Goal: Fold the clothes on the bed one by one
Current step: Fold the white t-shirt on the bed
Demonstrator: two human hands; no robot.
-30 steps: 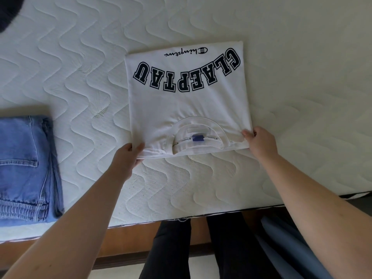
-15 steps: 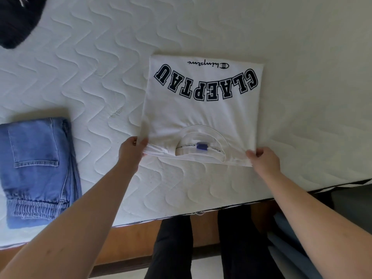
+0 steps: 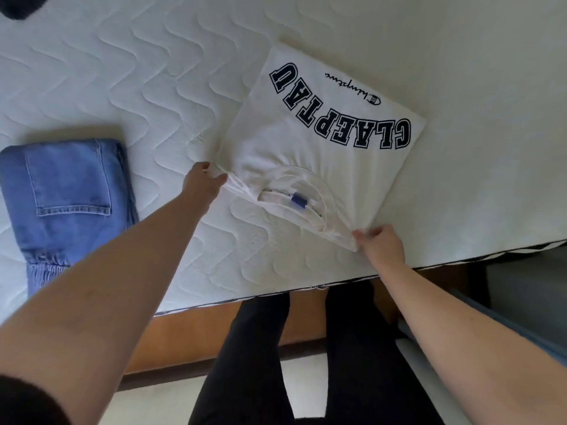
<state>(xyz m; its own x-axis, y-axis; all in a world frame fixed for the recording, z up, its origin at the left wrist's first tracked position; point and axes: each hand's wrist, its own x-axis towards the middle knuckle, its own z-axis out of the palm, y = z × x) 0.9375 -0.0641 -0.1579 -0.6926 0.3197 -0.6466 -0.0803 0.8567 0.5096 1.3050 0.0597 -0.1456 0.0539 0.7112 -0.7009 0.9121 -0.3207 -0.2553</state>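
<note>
**Folded white T-shirt gripped at both collar-side corners on the bed**

Nearest the camera, 2 bare forearms reach out over the wooden bed frame [image 3: 190,335] and the person's dark trouser legs [image 3: 260,357]. The left hand [image 3: 201,187] has its fingers [image 3: 205,167] pinched on the near left corner of the white T-shirt [image 3: 310,167], and the cloth gathers into thin stretched pleats there. The right hand [image 3: 382,245] has its fingers [image 3: 362,235] clenched on the near right corner, just inside the mattress edge.

The T-shirt is soft cotton jersey folded to a rough square, lying skewed on the bed with its far right corner turned away. Its ribbed round collar [image 3: 302,191] faces the person, with a small blue label [image 3: 298,201] inside. Block letters in dark navy arc across the far half, upside down to the camera, with a small script logo beyond them.

The mattress [image 3: 129,75] is white, quilted in wavy stitched lines. To the left, well apart from the shirt, lies a folded pair of blue denim jeans [image 3: 67,191], 1 back pocket uppermost and a gathered cuff near the edge. A dark garment [image 3: 21,6] shows at the far left corner.
</note>
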